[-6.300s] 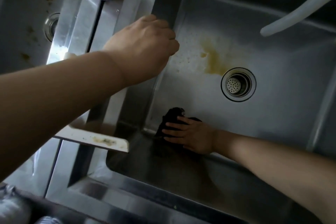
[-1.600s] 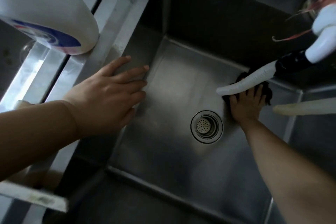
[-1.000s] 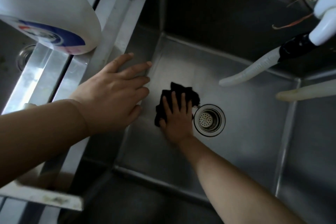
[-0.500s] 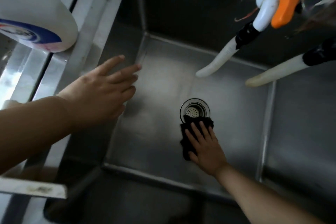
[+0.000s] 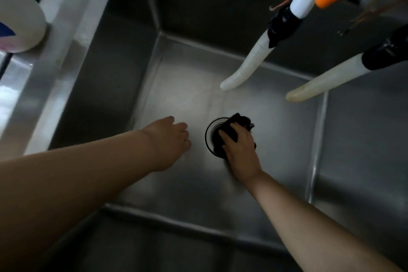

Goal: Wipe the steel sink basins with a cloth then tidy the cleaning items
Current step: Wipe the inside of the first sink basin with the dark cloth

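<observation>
The left hand [image 5: 170, 139] has left the steel sink rim [image 5: 66, 55] it braced on half a second ago and now hangs over the basin floor [image 5: 176, 187], fingers loosely curled, holding nothing. The right hand [image 5: 239, 150] has pushed the crumpled black cloth [image 5: 229, 134] forward onto the round drain [image 5: 209, 137], fingers pressing down on it. Wiping probably nears its end here.
</observation>
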`<move>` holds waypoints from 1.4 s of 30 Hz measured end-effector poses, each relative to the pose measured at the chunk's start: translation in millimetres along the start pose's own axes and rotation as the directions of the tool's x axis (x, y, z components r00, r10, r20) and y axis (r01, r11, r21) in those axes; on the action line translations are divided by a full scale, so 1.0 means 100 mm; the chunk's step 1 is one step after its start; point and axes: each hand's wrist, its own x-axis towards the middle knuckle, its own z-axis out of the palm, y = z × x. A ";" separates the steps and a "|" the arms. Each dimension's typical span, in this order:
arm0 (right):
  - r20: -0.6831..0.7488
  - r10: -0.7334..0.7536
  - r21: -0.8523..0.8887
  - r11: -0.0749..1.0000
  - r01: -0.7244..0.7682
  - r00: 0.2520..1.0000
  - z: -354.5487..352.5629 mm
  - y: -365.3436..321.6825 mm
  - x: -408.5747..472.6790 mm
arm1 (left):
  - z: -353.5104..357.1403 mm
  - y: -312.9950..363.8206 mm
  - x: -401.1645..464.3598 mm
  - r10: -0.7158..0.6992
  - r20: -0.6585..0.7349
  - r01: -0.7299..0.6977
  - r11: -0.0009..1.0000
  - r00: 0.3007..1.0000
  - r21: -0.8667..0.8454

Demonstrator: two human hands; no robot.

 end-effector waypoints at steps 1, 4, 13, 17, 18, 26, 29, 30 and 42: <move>0.007 -0.015 0.019 1.000 0.015 1.000 0.00 0.02 -0.03 | -0.02 0.04 0.07 0.003 0.013 -0.003 1.000 1.000 -0.011; 0.100 -0.199 -0.145 0.966 0.213 0.975 -0.02 0.12 -0.08 | -0.08 0.17 0.26 -0.028 -0.006 0.027 0.994 1.000 -0.105; 0.408 -0.226 -0.336 0.864 0.375 0.885 0.04 0.16 0.18 | 0.07 0.41 0.66 -0.115 -0.017 0.112 0.984 0.993 -0.141; 0.310 -0.228 -0.271 0.910 0.316 0.923 0.08 0.16 0.18 | 0.09 0.41 0.74 -0.128 -0.017 0.124 0.981 0.992 -0.149; 0.295 -0.217 -0.255 0.921 0.295 0.931 0.09 0.15 0.17 | 0.09 0.40 0.75 -0.121 -0.022 0.117 0.982 0.992 -0.151; 0.229 -0.158 -0.153 0.969 0.196 0.961 0.10 0.08 0.14 | 0.14 0.41 0.77 -0.116 -0.040 0.105 0.970 0.992 -0.221; 0.267 -0.194 -0.184 0.951 0.247 0.944 0.14 0.08 0.13 | 0.16 0.39 0.77 -0.120 -0.049 0.107 0.971 0.992 -0.211; 0.287 -0.200 -0.170 0.952 0.256 0.937 0.13 0.10 0.14 | 0.17 0.40 0.77 -0.118 -0.050 0.106 0.973 0.992 -0.206; 0.139 -0.215 -0.151 0.960 0.235 0.967 0.00 0.20 0.01 | 0.18 0.47 0.78 -0.152 -0.054 0.141 0.975 0.987 -0.171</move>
